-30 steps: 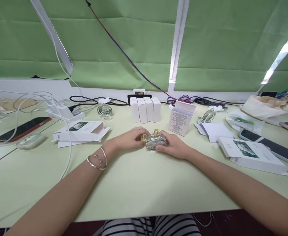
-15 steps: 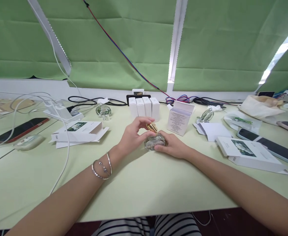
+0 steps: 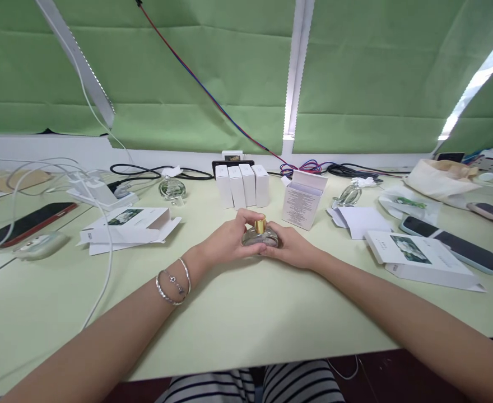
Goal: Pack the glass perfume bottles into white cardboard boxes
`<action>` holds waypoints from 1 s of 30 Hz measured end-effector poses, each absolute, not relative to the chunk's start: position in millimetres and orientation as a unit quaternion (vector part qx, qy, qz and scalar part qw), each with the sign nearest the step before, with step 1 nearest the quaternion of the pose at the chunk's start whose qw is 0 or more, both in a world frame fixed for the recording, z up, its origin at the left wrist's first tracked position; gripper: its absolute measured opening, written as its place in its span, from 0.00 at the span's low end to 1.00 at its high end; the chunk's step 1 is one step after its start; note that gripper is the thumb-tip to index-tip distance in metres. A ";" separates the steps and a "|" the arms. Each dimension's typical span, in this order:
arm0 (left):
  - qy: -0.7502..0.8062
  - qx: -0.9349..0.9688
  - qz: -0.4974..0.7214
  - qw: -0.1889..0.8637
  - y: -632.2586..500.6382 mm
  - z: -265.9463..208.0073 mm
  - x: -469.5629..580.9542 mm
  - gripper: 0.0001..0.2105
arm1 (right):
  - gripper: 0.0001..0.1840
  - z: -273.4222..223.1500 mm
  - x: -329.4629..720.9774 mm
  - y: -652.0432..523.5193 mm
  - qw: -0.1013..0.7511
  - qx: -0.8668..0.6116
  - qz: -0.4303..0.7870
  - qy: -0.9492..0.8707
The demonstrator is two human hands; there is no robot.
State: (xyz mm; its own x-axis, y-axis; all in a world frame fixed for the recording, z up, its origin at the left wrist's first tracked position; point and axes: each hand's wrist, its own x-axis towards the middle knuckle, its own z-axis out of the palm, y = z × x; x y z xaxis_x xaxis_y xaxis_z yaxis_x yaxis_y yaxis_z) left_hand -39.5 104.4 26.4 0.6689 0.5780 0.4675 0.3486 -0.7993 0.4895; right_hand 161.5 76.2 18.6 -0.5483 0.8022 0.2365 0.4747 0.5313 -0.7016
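A clear, rounded glass perfume bottle [image 3: 258, 237] with a gold neck [image 3: 260, 225] stands on the pale green table between my hands. My left hand [image 3: 232, 236] grips it from the left, thumb across the front and index finger reaching over by the gold part. From the right side my right hand [image 3: 291, 245] holds the glass, its thumb near the left thumb. Fingers cover both sides of the bottle. Just behind are an open printed white box [image 3: 302, 205] and several small white boxes [image 3: 243, 186] in a row.
Opened cartons lie left [image 3: 124, 224] and right [image 3: 423, 260]. Other glass bottles stand at back left [image 3: 172, 190] and back right [image 3: 349, 196]. Phones rest left [image 3: 28, 224] and right [image 3: 450, 243]. A white cable [image 3: 108, 263] crosses the table's left side.
My left hand has come down from holding the gold piece above the bottle to gripping the glass. The gold piece now sits upright on the bottle. The view has shifted slightly.
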 end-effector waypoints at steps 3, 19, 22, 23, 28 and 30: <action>0.291 0.893 0.300 0.169 100.3 26.8 -37.8 0.23 | 0.24 18.2 161.3 76.7 0.277 -0.387 0.286 -0.832; 0.401 0.849 0.201 0.280 95.3 33.7 -36.5 0.18 | 0.32 16.3 192.1 102.4 0.648 -0.459 -0.135 -0.593; 0.397 0.850 0.207 0.277 94.0 34.0 -37.5 0.18 | 0.36 11.5 199.8 114.7 0.621 -0.563 0.004 -0.545; 0.394 0.852 0.211 0.273 93.4 33.5 -38.1 0.17 | 0.33 9.7 200.3 117.1 0.588 -0.584 0.067 -0.556; 0.331 0.877 0.285 0.201 89.7 28.8 -40.2 0.13 | 0.18 5.7 186.5 110.6 0.463 -0.569 0.093 -0.673; 0.264 0.882 0.351 0.173 89.2 26.2 -38.7 0.12 | 0.19 6.0 178.1 102.0 0.436 -0.545 0.015 -0.716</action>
State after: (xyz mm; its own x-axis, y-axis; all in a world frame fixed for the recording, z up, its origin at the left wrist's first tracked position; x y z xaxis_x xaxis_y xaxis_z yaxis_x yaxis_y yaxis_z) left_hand -38.7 89.2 26.2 0.6143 0.5867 0.5276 0.3434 -0.8008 0.4907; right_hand 178.1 102.0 6.0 -0.0263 0.7933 0.6082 0.7669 0.4063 -0.4968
